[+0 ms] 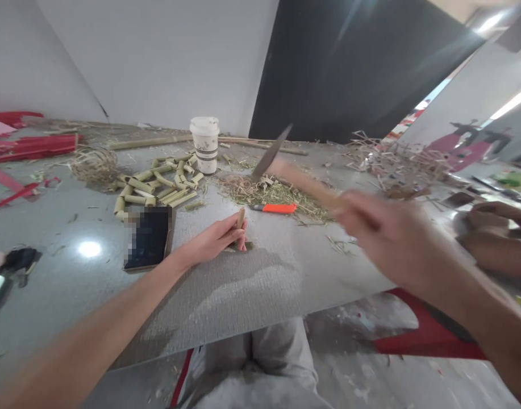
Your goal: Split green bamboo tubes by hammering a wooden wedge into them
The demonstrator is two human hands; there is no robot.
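Observation:
My right hand (371, 227) is closed round the wooden handle of a hammer (272, 154), raised over the table and blurred by motion. Its dark, tapering head tilts above the shavings. On the table, my left hand (221, 234) grips a short wooden stick-like handle (241, 218), whose top end sticks up out of the fist; its lower end is hidden. Under those fingers lies a small greenish piece (249, 246), partly covered and too small to name. An orange utility knife (279, 208) rests just beyond the left hand.
Cut bamboo pieces (158, 182) are heaped at the left beside a lidded paper cup (207, 149). A phone or tablet (151, 238) lies by my left forearm. Shavings (286, 193) cover the middle back. At the right edge shows another person's arm (499, 244).

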